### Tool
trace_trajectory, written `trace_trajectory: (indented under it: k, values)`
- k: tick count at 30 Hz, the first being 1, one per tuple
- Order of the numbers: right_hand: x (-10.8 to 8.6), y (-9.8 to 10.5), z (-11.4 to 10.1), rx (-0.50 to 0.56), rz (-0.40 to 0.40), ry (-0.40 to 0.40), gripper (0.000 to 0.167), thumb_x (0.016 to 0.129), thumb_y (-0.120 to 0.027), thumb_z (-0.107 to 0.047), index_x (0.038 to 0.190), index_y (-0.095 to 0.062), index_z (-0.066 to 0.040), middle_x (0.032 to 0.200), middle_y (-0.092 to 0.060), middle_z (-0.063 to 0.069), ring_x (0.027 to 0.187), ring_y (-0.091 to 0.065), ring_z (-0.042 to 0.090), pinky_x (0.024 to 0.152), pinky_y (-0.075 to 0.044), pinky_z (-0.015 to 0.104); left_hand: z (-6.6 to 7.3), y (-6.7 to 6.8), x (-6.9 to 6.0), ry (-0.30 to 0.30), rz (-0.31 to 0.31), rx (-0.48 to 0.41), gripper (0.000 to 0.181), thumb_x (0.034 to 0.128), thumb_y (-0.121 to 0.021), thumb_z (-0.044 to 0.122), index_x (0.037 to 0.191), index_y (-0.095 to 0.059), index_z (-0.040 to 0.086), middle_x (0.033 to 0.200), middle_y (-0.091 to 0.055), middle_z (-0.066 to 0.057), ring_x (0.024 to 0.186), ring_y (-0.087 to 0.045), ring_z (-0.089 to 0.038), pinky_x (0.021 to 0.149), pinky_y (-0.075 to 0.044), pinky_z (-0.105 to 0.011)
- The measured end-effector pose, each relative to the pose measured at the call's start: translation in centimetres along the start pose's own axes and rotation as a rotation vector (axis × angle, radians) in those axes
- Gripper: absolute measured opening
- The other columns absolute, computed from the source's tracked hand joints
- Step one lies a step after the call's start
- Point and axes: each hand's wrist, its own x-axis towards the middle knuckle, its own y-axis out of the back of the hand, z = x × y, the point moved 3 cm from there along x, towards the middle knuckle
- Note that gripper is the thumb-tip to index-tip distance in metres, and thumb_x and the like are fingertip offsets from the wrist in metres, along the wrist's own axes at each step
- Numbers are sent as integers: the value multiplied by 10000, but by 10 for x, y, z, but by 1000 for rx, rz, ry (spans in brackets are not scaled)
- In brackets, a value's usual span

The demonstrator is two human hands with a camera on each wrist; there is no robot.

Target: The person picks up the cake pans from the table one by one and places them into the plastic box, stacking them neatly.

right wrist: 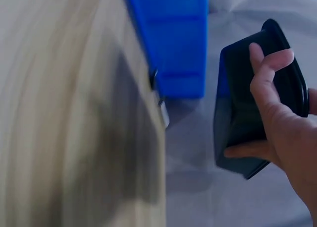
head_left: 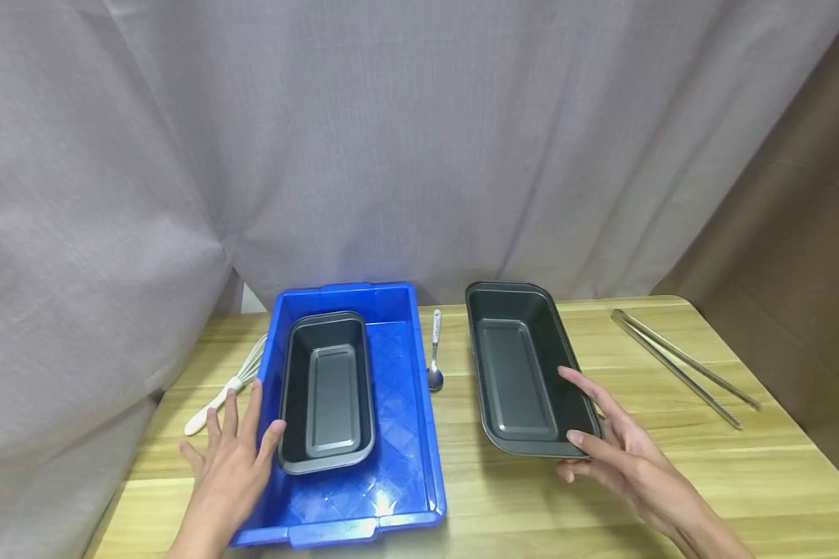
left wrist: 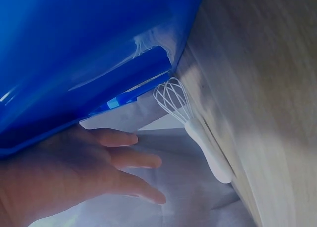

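Note:
My right hand grips the near right corner of a dark loaf pan, thumb at its rim and other fingers beneath. In the right wrist view this pan is held up off the wooden table. A second dark loaf pan lies inside a blue plastic tray, toward its left side. My left hand is spread over the tray's left edge, its thumb close to the second pan; whether they touch I cannot tell. In the left wrist view the left hand's fingers are extended beside the tray wall.
A whisk with a white handle lies left of the tray. Just right of the tray is a metal spoon. Metal tongs lie at the right on the wooden table. A grey curtain hangs behind.

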Motion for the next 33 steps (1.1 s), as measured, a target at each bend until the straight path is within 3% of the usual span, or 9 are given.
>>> trace_trajectory:
  k: [3, 9, 11, 13, 16, 20, 24, 29, 33]
  values:
    - [8, -14, 0, 16, -33, 9, 803, 1111, -345, 142, 1778, -101, -231, 1417, -585, 178, 1012, -728, 236, 848, -647, 392, 1, 0, 0, 5, -1, 10, 743, 1193, -364, 502, 1776, -92, 132, 1768, -6, -398, 1584, 15, -722, 1115, 93, -959]
    - [26, -44, -1, -16, -11, -9, 833, 1115, -416, 109, 1784, -70, -246, 1450, -545, 210, 954, -735, 225, 832, -652, 410, -1, -1, 1, -11, 10, -11, 735, 1196, -362, 490, 1773, -106, 115, 1770, -13, -397, 1579, 4, -731, 1121, 77, -958]
    - [34, -56, -1, -31, 3, -21, 846, 1115, -453, 87, 1788, -64, -246, 1649, -360, 250, 897, -740, 229, 833, -655, 413, -2, -1, 1, -16, 14, -22, 729, 1198, -358, 483, 1772, -111, 107, 1768, -18, -401, 1574, -1, -737, 1121, 69, -959]
    - [43, -69, -1, -36, 7, -33, 866, 1111, -490, 66, 1789, -45, -239, 1790, -27, 242, 871, -743, 235, 837, -660, 415, -3, -1, 2, -19, 16, -30, 724, 1200, -354, 479, 1771, -114, 105, 1766, -25, -404, 1572, -3, -740, 1121, 63, -961]
    - [58, -86, 2, -23, -6, -54, 910, 1100, -535, 43, 1788, -5, -229, 1783, 258, 211, 822, -749, 231, 847, -665, 399, -4, -2, 2, -20, 18, -43, 713, 1203, -348, 467, 1769, -118, 100, 1762, -35, -411, 1569, -10, -742, 1120, 54, -963]
    - [77, -106, 13, 20, -27, -102, 960, 1086, -568, 30, 1784, 41, -225, 1720, -28, 404, 835, -741, 202, 842, -660, 365, -5, -3, 4, -21, 13, -57, 699, 1207, -340, 448, 1768, -119, 95, 1758, -48, -415, 1569, -24, -741, 1119, 44, -966]
    - [94, -122, 27, 44, -44, -130, 963, 1088, -568, 21, 1781, 57, -213, 1776, 132, 288, 820, -730, 203, 863, -658, 372, -5, -4, 5, -18, 2, -60, 686, 1210, -330, 428, 1771, -106, 103, 1762, -50, -408, 1574, -24, -733, 1122, 42, -964]
    - [114, -137, 45, 41, -54, -140, 956, 1094, -567, 15, 1778, 68, -188, 1773, 185, 295, 776, -738, 180, 869, -664, 350, -5, -5, 6, -22, -4, -65, 664, 1215, -295, 407, 1771, -95, 105, 1765, -61, -400, 1578, -29, -726, 1122, 30, -964]
    - [126, -147, 56, 46, -49, -152, 953, 1096, -550, 27, 1774, 89, -176, 1746, -103, 395, 812, -734, 179, 834, -663, 335, -7, -5, 6, -37, 5, -62, 651, 1218, -285, 391, 1769, -106, 94, 1756, -81, -413, 1570, -50, -735, 1109, 5, -974]
